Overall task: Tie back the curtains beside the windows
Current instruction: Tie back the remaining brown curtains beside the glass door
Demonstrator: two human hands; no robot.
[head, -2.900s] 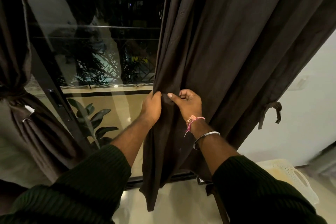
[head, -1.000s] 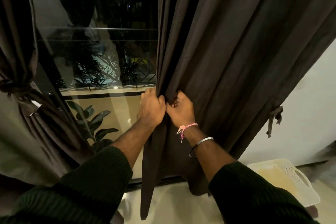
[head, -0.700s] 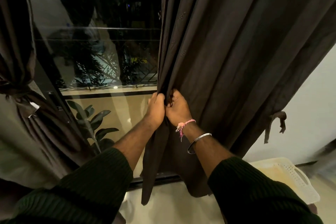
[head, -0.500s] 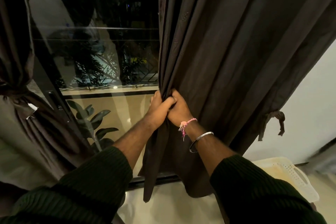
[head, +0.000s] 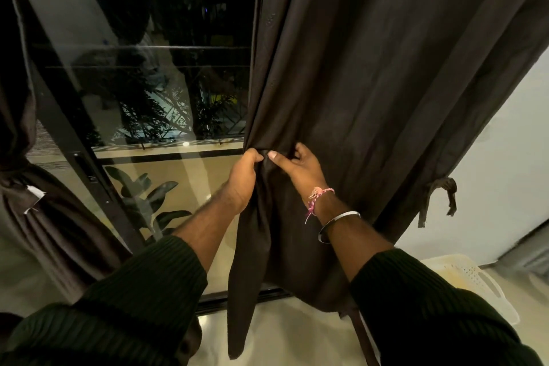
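Note:
A dark brown curtain [head: 371, 74] hangs loose over the right half of the window [head: 154, 74]. My left hand [head: 242, 180] grips its inner edge at waist height. Just right of it, my right hand [head: 300, 171] pinches a fold of the same cloth between thumb and fingers. A knotted tie-back strap [head: 439, 196] dangles from the curtain's outer edge near the wall. On the far left, a second brown curtain [head: 44, 217] is gathered and bound by its tie [head: 12, 178].
A black sliding-door frame [head: 86, 175] runs diagonally beside the left curtain. A leafy plant [head: 148, 202] stands behind the glass. A white perforated basket [head: 472, 279] sits on the floor at lower right, against the white wall [head: 505, 157].
My hands, clasped tight together on bunched cloth half a second ago, have spread slightly apart. The right thumb now stretches out along the fold, and the gathered pleats have loosened.

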